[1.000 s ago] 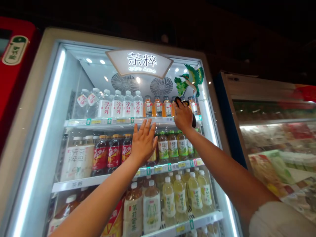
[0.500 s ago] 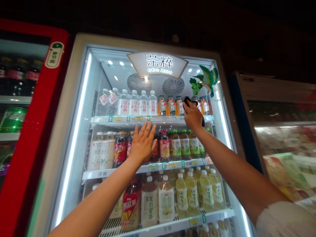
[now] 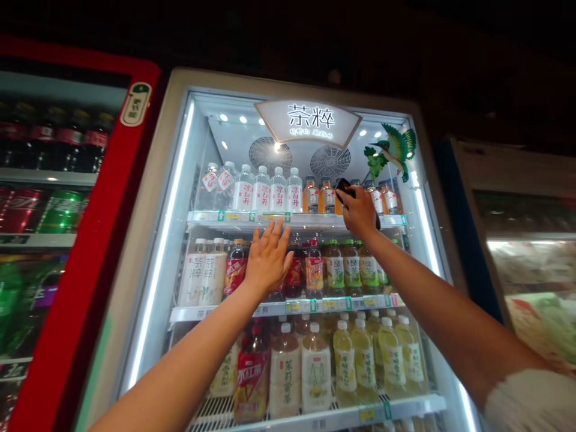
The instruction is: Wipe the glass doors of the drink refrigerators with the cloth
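Fingers spread, my left hand (image 3: 269, 258) is raised flat at the glass front of a lit drinks fridge (image 3: 294, 84), over the second shelf of bottles. My right hand (image 3: 360, 213) is closed around a black object (image 3: 345, 185), also at the glass, in front of the orange bottles (image 3: 311, 195) on the top shelf. Part of the black object shows above my thumb and part behind my wrist; its kind cannot be made out. Behind my left hand stand red-labelled iced tea bottles (image 3: 315, 270), partly hidden.
A red-framed fridge (image 3: 144, 78) with dark bottles and cans stands at the left. On the right is another lit cabinet (image 3: 531, 270) with blurred packages. A fan-shaped sign (image 3: 310, 123) and a green bird sticker (image 3: 396, 147) sit high on the glass front.
The view has turned a little left, so the fridges appear further right. Against the bottles, both hands are slightly further left. The right hand keeps its hold on the black object.
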`<state>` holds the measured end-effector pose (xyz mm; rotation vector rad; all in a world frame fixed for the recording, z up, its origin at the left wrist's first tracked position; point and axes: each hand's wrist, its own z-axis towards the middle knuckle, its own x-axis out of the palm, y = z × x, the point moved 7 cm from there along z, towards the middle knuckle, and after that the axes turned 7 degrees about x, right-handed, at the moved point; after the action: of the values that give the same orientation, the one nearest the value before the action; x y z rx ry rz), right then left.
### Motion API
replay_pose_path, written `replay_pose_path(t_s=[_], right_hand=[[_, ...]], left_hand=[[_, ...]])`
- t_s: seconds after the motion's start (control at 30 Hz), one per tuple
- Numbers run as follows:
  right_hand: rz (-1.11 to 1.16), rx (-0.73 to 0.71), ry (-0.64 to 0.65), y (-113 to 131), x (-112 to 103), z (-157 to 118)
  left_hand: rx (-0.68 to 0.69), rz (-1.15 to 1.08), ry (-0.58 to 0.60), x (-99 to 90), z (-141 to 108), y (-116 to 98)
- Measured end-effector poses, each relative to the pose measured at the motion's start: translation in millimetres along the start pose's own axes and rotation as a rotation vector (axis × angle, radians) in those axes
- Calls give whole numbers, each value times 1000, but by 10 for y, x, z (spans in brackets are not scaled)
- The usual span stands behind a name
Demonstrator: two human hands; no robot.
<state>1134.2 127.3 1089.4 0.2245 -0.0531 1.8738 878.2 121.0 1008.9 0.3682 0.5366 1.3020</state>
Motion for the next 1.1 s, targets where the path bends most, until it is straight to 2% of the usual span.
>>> replay_pose_path(t_s=[0.07, 0.1, 0.17, 0.23, 0.3, 0.37, 0.43, 0.53, 0.6, 0.67, 0.73, 0.8, 0.83, 0.9, 0.97, 1.03, 1.1], right_hand=[[-27, 61, -7, 230, 120, 161], [-32, 40, 22, 402, 183, 192], [-19, -92, 120, 759, 271, 115], [18, -268, 226, 985, 265, -131], [56, -410, 311, 989, 170, -434], [78, -473, 357, 817, 49, -641], [69, -402, 343, 586, -24, -635], [0, -130, 265, 451, 32, -324], [-58, 15, 236, 633, 147, -114], [-90, 31, 251, 985, 275, -27], [-78, -84, 294, 1352, 363, -109], [-40, -247, 332, 1556, 367, -333], [-17, -325, 345, 1573, 338, -467], [28, -436, 357, 1459, 246, -691], [52, -456, 334, 1245, 170, -759], [38, -337, 263, 1048, 159, -614], [7, -147, 191, 998, 223, -347]], left_hand=[[-21, 1, -5, -12, 5, 26], [-32, 0, -2, -12, 13, 31], [-46, -6, 8, -4, 29, 33], [-50, -17, 14, 1, 33, 40], [-44, -26, 14, -2, 15, 74], [-26, -30, 10, -15, -26, 140], [1, -25, 12, -28, -82, 228], [28, -2, 21, -41, -172, 361], [34, 17, 13, -47, -219, 418], [41, 34, 2, -47, -251, 438], [51, 40, -3, -42, -271, 434], [45, 37, -4, -44, -288, 447], [35, 34, -4, -50, -300, 467], [17, 29, 1, -74, -337, 532], [11, 32, 19, -105, -398, 621], [12, 45, 35, -137, -480, 721], [3, 60, 29, -165, -573, 819]])
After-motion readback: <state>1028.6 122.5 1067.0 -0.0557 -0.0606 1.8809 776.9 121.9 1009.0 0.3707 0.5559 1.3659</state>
